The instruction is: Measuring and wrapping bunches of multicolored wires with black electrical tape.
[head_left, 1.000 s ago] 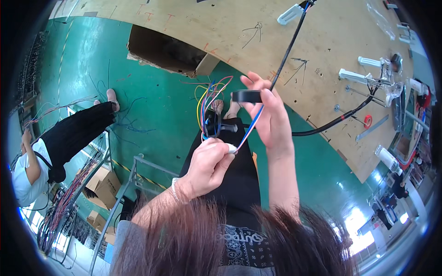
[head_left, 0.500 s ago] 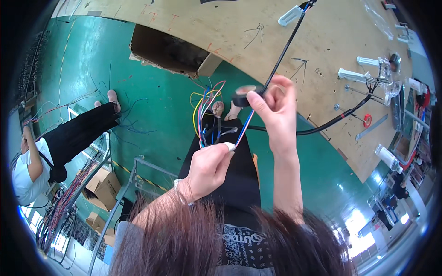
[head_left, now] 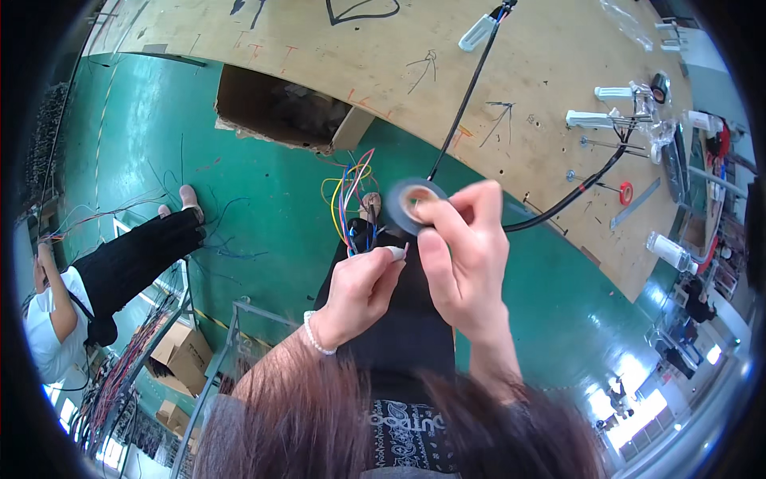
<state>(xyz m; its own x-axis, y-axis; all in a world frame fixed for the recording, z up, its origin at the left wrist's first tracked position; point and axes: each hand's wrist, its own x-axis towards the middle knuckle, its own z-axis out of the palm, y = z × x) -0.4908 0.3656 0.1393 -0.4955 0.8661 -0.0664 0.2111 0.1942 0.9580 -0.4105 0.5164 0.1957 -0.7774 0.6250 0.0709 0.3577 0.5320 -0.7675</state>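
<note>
My left hand (head_left: 361, 289) is closed in a pinch around a bundle of coloured wires (head_left: 345, 206), whose loose red, blue, white and yellow ends fan out above the fist. A white tip shows at its thumb. Close by on the right, my right hand (head_left: 472, 259) grips a roll of black tape (head_left: 396, 214), with fingers at its core. The roll is slightly blurred and hides part of the wires between my hands. From behind it a thin black cable (head_left: 469, 100) rises to a white clip (head_left: 478, 33) on the board.
A wooden board (head_left: 359, 60) with drawn marks spans the top and right. On it are more white clips (head_left: 590, 119), a thick black cable (head_left: 570, 195) and a red ring (head_left: 625, 192). An open cardboard box (head_left: 343, 132) lies beneath its edge. Another person (head_left: 120, 263) stands left, near a wire rack (head_left: 136, 351).
My right hand has brought the tape roll down and left, nearer my left hand, and the roll's flat side now faces up. My left hand keeps its pinch. The view has shifted slightly.
</note>
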